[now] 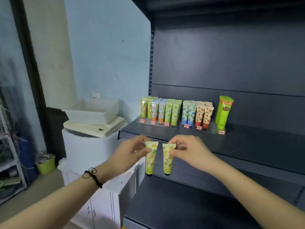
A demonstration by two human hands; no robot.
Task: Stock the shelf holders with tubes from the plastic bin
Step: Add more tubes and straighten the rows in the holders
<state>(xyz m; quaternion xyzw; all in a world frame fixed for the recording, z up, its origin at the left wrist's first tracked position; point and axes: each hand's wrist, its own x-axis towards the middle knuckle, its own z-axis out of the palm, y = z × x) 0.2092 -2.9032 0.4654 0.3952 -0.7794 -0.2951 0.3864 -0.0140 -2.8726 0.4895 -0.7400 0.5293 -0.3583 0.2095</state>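
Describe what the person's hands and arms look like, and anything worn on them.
Both forearms are bare to the frame's edge, no sleeves. The left hand and right hand wear no gloves; no rings show. The left wrist carries a dark cord bracelet with a looped knot; the right wrist is bare.

Shelf [247,142] showing dark painted metal, matt, smooth. Left tube [150,160] and right tube [168,160] showing soft printed plastic, slight gloss. Shelved tubes [168,111] catching light, glossy plastic. Holders [212,129] appearing clear, shiny plastic. Bin [92,111] looking milky white plastic, dull. Bracelet [92,176] appearing dark cord. Wall [107,55] showing matt paint.
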